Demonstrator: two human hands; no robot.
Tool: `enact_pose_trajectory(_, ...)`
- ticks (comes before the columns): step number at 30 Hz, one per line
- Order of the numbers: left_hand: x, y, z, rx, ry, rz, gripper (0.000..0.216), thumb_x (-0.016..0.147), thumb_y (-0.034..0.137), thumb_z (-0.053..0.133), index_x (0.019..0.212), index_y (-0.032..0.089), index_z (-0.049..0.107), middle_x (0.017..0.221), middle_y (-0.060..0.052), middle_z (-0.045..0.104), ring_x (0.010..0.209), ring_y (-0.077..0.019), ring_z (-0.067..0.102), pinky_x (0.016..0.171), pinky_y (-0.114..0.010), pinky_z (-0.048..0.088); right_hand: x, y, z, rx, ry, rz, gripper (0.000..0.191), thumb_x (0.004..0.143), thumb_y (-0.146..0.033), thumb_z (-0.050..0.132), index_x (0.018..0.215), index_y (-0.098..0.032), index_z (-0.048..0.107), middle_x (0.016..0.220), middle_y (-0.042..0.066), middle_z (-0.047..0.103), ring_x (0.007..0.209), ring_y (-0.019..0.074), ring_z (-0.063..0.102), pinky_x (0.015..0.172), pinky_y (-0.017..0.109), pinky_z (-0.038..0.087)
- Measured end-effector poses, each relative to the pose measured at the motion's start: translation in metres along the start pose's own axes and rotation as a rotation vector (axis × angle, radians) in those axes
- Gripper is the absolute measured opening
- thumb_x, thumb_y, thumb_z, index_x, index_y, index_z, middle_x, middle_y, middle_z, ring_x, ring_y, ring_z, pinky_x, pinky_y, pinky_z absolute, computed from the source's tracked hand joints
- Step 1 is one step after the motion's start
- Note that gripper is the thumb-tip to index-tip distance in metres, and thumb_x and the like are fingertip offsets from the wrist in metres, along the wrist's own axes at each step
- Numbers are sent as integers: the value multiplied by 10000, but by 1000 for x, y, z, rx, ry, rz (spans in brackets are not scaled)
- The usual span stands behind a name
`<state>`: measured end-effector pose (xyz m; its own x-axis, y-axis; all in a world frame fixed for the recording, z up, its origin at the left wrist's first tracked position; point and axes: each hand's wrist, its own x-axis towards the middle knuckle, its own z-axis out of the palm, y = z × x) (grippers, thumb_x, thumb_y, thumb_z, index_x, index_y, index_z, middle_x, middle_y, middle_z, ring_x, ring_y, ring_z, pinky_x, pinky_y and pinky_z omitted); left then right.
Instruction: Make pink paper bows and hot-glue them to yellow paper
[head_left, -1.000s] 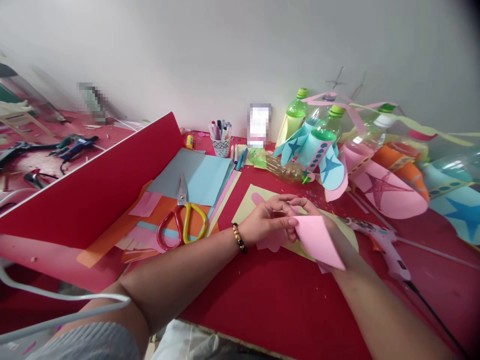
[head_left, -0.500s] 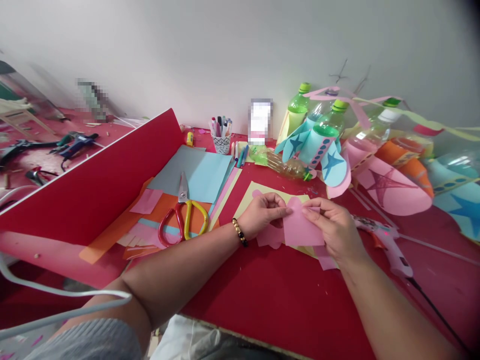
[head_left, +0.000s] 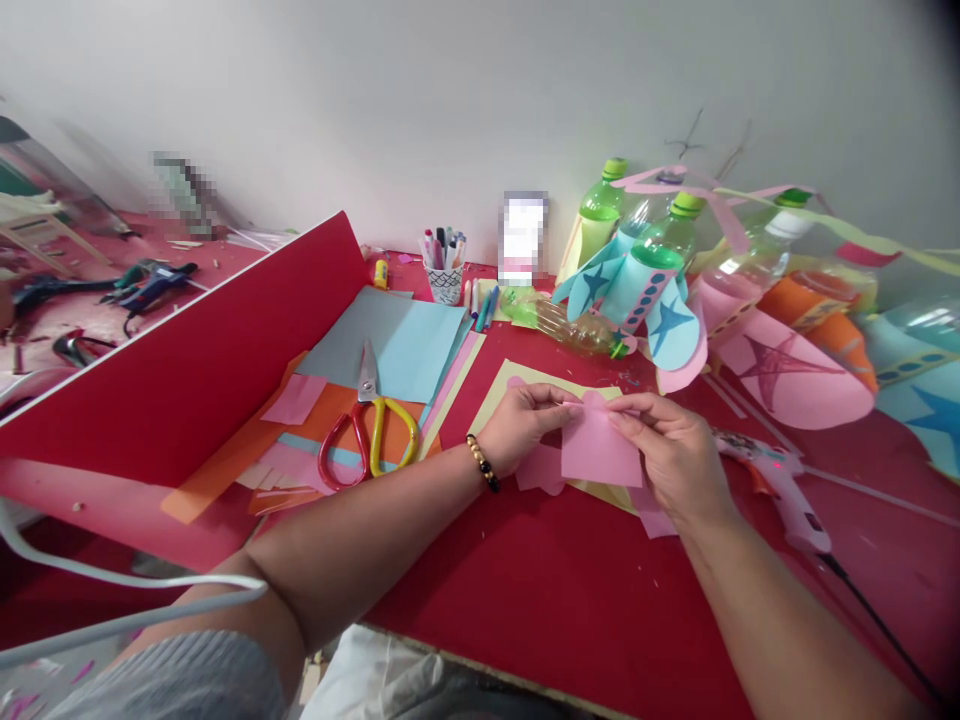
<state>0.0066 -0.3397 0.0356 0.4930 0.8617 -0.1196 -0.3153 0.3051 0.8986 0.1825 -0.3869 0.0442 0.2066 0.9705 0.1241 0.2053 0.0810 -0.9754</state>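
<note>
A small pink paper piece (head_left: 598,448) is held up between both hands over a yellow sheet (head_left: 525,385) on the red table (head_left: 540,590). My left hand (head_left: 525,425), with a beaded bracelet at the wrist, pinches the paper's upper left edge. My right hand (head_left: 675,455) pinches its upper right edge, fingers closed on it. More pink scraps (head_left: 541,470) lie flat under the hands.
Red-and-yellow scissors (head_left: 367,430) lie on coloured sheets to the left, beside a tilted red board (head_left: 187,360). A glue gun (head_left: 780,490) with its cord lies to the right. Decorated plastic bottles (head_left: 645,280) and a pen cup (head_left: 445,270) stand at the back wall.
The pink paper went from hanging in the right hand alone to being held flat by both hands in front of me. The view tilted slightly downward.
</note>
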Motion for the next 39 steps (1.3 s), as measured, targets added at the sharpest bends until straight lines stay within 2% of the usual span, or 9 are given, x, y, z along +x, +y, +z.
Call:
enact_pose_trajectory(2,0,0,0,13,-30,-11,361,676,430,756,813,107,671,711,-27,646,614,-94,578,590,-222,451,0,-1,0,-47,-11,-32,123,757,-307,696,843,-218,701,777,3,684,707,153,607,655,272,473)
enact_pose_trajectory(6,-1,-1,-1,46,-18,-40,419,697,514,713,718,98,664,691,-47,648,592,-105,573,559,-231,432,-2,-5,1,-182,-41,-112,97,790,-295,667,846,-228,708,816,-1,703,749,157,632,707,280,487)
enact_pose_trajectory(16,-1,2,-1,7,12,-105,395,612,453,792,776,102,713,716,-55,676,608,-125,593,569,-246,450,-5,-10,2,-328,-30,-207,127,818,-308,619,846,-224,710,857,21,723,773,186,651,722,311,501)
enact_pose_trajectory(24,4,-4,-2,-12,49,-113,370,569,376,830,801,105,733,750,-60,692,641,-123,592,621,-260,455,-4,-10,2,-304,-36,-177,108,810,-286,629,842,-222,710,813,3,708,725,160,625,678,274,481)
enact_pose_trajectory(31,3,-5,-3,91,48,-51,331,629,364,798,828,105,740,773,-74,700,658,-124,594,640,-257,464,-6,-11,2,-231,-70,-72,163,795,-347,656,872,-211,702,746,1,689,637,144,588,568,246,438)
enact_pose_trajectory(39,2,-5,-3,214,67,40,316,661,374,771,848,120,750,815,-79,715,669,-125,599,627,-238,464,-3,-19,3,-295,-93,-15,252,818,-421,615,829,-192,719,760,14,703,701,171,610,617,249,452)
